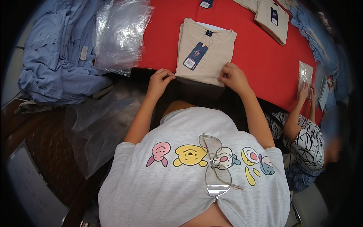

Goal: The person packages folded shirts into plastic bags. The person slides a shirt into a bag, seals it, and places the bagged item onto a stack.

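Observation:
A folded beige shirt (pixel 213 56) lies on the red-covered table in front of me, its neckline pointing away and its lower end at the table's near edge. A dark blue hang tag (pixel 195 56) rests on its front, tied near the neck. My left hand (pixel 160 81) is closed, with thumb and finger pinched at the shirt's lower left corner. At the lower right side, my right hand (pixel 234 78) also pinches the shirt's edge. Whether a clear film lies between my fingers and the cloth, I cannot tell.
Clear plastic bags (pixel 121 38) are stacked at left, beside a heap of blue shirts (pixel 56 56). More folded beige shirts (pixel 270 20) lie far right. A co-worker's hands (pixel 305 90) touch a bagged garment (pixel 305 72). Clear plastic sheeting (pixel 98 125) hangs below the table's left side.

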A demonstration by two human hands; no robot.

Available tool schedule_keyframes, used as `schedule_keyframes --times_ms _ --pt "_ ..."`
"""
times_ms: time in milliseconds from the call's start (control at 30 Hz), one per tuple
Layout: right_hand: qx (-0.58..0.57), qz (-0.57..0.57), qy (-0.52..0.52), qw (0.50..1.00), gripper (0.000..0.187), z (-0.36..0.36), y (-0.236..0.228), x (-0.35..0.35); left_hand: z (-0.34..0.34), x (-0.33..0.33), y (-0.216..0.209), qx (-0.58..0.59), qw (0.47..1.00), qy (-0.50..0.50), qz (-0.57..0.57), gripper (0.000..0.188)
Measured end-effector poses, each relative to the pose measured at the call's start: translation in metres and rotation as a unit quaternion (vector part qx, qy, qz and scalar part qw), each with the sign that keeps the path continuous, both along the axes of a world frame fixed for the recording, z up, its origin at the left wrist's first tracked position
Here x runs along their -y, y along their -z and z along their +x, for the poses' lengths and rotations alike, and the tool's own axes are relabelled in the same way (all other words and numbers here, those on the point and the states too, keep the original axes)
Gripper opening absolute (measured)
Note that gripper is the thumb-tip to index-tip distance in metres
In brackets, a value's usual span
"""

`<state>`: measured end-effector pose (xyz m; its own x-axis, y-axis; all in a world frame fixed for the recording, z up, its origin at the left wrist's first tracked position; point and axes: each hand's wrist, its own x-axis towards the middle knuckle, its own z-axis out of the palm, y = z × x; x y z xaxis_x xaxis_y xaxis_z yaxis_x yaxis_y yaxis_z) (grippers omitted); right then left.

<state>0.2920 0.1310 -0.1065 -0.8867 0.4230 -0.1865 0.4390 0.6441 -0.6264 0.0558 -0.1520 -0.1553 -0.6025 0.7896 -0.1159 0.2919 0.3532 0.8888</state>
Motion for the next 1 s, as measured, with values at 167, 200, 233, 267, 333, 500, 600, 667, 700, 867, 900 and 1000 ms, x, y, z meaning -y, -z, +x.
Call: schedule_keyframes --times_ms 167,200,233,267,333,500,600,667,700,867,900,1000 --pt "0.002 0.000 0.005 1.000 0.018 -0.001 0.008 0.004 -0.006 -0.011 -0.012 -0.114 0.989 0.037 -0.084 0.015" --pt "-0.004 -0.004 0.008 1.000 0.018 -0.001 0.008 0.004 -0.007 -0.013 -0.012 -0.135 0.988 0.040 -0.070 0.014" --pt "-0.010 -0.007 0.011 1.000 0.018 0.000 0.008 0.004 -0.009 -0.014 -0.012 -0.155 0.985 0.043 -0.056 0.014" --pt "-0.015 -0.011 0.014 1.000 0.018 0.000 0.009 0.004 -0.011 -0.015 -0.011 -0.174 0.983 0.047 -0.041 0.013" --pt "-0.021 -0.026 0.030 0.999 0.017 0.003 0.011 0.004 -0.013 -0.018 -0.020 -0.148 0.987 0.052 -0.026 0.012" --pt "-0.041 -0.054 0.061 0.996 0.016 0.009 0.021 0.003 -0.020 -0.022 -0.040 -0.120 0.990 0.065 -0.021 0.012" --pt "-0.048 -0.061 0.069 0.995 0.016 0.009 0.024 0.003 -0.024 -0.026 -0.033 -0.153 0.984 0.076 -0.056 0.012" --pt "-0.050 -0.055 0.069 0.995 0.015 0.008 0.025 0.003 -0.026 -0.031 -0.028 -0.157 0.978 0.083 -0.111 0.012" --pt "-0.040 -0.056 0.061 0.996 0.015 0.009 0.022 0.004 -0.027 -0.034 -0.030 -0.173 0.969 0.120 -0.133 0.010" --pt "-0.019 -0.034 0.022 0.999 0.014 0.011 0.017 0.007 -0.031 -0.037 -0.037 -0.297 0.899 0.250 -0.202 0.010" --pt "-0.020 -0.034 0.024 0.999 0.014 0.012 0.016 0.008 -0.030 -0.037 -0.038 -0.306 0.901 0.235 -0.200 0.009" --pt "-0.025 -0.032 0.029 0.999 0.015 0.013 0.016 0.011 -0.029 -0.037 -0.042 -0.328 0.906 0.196 -0.182 0.006"
